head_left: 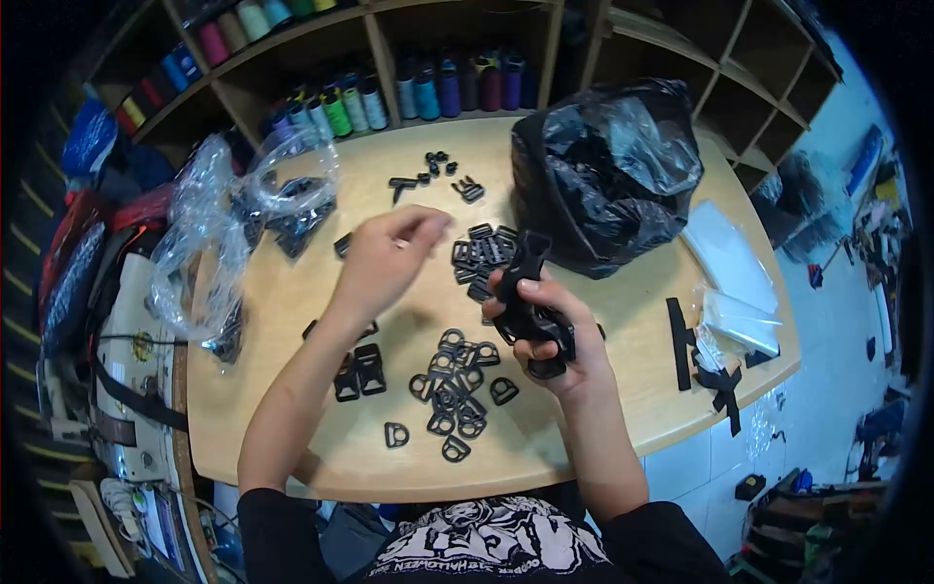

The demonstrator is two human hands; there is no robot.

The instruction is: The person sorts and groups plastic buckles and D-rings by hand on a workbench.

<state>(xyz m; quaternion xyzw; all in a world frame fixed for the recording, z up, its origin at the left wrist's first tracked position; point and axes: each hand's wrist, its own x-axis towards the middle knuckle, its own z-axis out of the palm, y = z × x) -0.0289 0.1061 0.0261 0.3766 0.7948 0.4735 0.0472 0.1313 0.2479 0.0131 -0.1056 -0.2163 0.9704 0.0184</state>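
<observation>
My right hand (569, 336) is closed around several black plastic buckles (530, 258), bunched together and standing up past the thumb. My left hand (389, 255) hovers over the table with loosely bent fingers and nothing visible in them. Just right of its fingertips lies a pile of black strap adjusters (479, 255). Nearer to me is a heap of black D-shaped rings (452, 384), with a few lying apart. Black side-release buckles (360, 372) sit beside my left forearm, which partly hides other pieces there. Small black parts (438, 164) and a buckle prong piece (469, 189) lie farther back.
A full black plastic bag (608, 175) stands at the back right of the wooden table (350, 472). Clear bags (292, 190) with black parts are at left. White packets (735, 282) and black straps (679, 346) lie at right. Thread cones (345, 105) fill shelves behind.
</observation>
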